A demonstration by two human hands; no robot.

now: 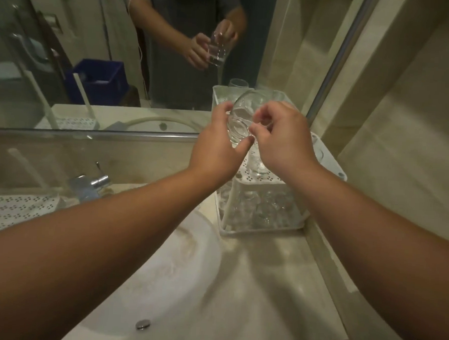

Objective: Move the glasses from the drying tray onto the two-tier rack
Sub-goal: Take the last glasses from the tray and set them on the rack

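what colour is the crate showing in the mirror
Blue: the crate shows reflected at left in the head view.

A white washbasin (176,266) fills the lower middle, with 1 round metal drain button (143,324) near its front edge. A chrome tap (91,185) stands behind the basin on the left. A beige stone counter (285,284) runs to the right of the basin. The wall mirror (94,46) above reflects a blue crate (99,81)
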